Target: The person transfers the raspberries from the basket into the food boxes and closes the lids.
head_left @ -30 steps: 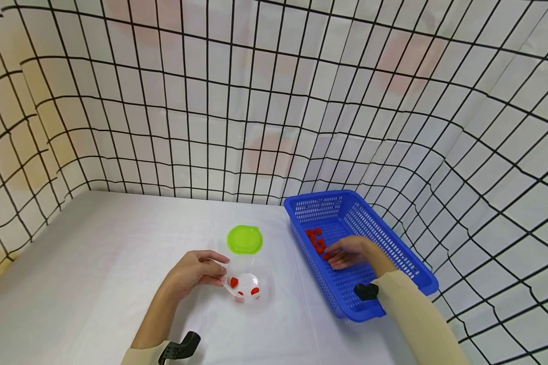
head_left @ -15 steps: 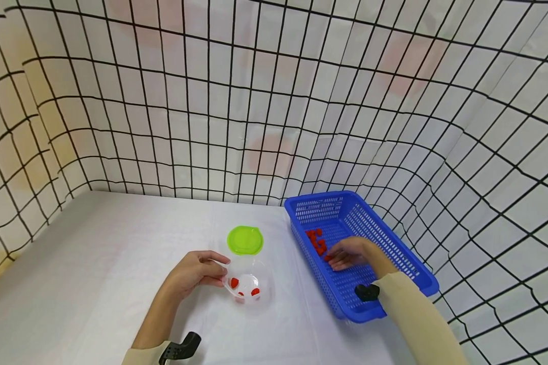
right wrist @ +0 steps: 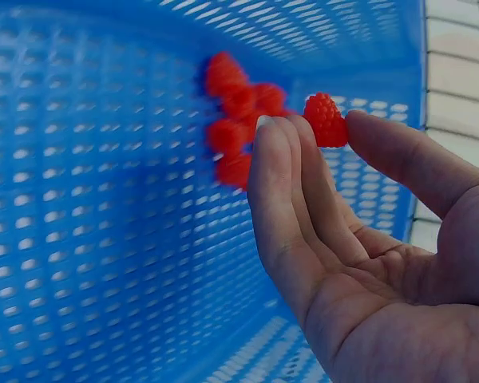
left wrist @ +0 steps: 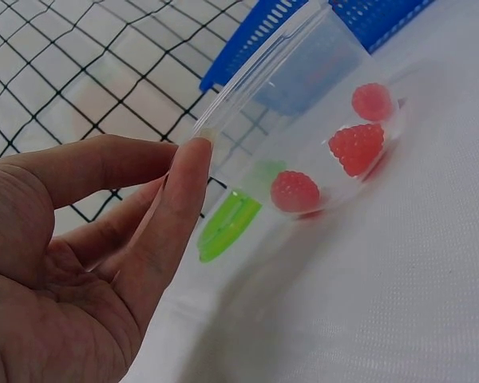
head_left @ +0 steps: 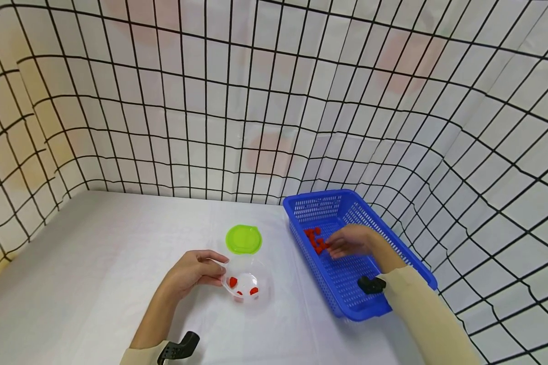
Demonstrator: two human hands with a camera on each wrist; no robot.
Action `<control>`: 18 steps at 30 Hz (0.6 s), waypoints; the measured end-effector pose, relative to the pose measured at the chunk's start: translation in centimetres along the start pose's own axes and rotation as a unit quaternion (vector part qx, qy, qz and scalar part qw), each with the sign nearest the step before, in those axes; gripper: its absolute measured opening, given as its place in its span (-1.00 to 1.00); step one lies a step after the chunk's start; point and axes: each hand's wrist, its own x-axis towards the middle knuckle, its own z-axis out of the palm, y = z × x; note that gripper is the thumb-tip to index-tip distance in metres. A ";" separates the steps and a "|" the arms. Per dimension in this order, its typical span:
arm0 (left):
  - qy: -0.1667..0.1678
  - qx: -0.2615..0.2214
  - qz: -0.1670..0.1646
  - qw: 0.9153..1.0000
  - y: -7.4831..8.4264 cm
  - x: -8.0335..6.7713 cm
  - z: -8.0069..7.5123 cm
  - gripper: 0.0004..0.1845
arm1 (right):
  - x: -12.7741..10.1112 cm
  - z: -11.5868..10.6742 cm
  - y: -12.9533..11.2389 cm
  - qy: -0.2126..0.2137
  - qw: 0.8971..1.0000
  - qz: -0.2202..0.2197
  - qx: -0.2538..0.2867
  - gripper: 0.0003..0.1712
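A clear plastic cup (head_left: 246, 284) stands tilted on the white table with three red raspberries (left wrist: 355, 148) inside. My left hand (head_left: 194, 271) holds its rim between thumb and fingers (left wrist: 172, 203). My right hand (head_left: 347, 242) is lifted inside the blue basket (head_left: 395, 253) and pinches one raspberry (right wrist: 326, 120) between thumb and fingers. Several more raspberries (right wrist: 235, 112) lie in a pile at the basket's far left end (head_left: 314, 238).
A green lid (head_left: 244, 239) lies flat on the table just behind the cup. A white curtain with a black grid (head_left: 274, 101) closes in the back and both sides. The table (head_left: 96, 253) is covered in white cloth.
My right hand has lifted off the basket floor and moved a little away from me, with a raspberry now pinched in it. The left hand and cup have stayed put.
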 end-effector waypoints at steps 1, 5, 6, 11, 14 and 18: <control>0.000 0.000 0.000 1.000 0.0 0.0 0.0 -0.52 | -0.1 0.1 -0.4 -0.002 1.000 -0.004 -0.003 -0.50; 0.001 -0.002 0.000 1.000 -0.1 0.1 0.0 -0.51 | -0.7 0.6 -1.9 -0.011 0.999 -0.019 -0.025 -0.56; 0.002 -0.003 -0.001 1.000 -0.1 0.1 0.0 -0.51 | -0.8 0.7 -2.3 -0.013 0.999 -0.025 -0.034 -0.58; 0.008 -0.004 -0.001 1.000 -0.1 0.0 0.0 -0.51 | -1.6 1.7 -4.3 -0.018 0.997 -0.047 -0.055 -0.64; 0.006 -0.006 0.004 1.000 -0.1 0.1 0.0 -0.52 | -1.8 2.4 -5.3 -0.025 0.996 -0.055 -0.061 -0.64; 0.000 -0.011 0.011 1.000 -0.2 0.1 -0.1 -0.52 | -2.0 3.7 -6.6 -0.039 0.994 -0.066 -0.076 -0.68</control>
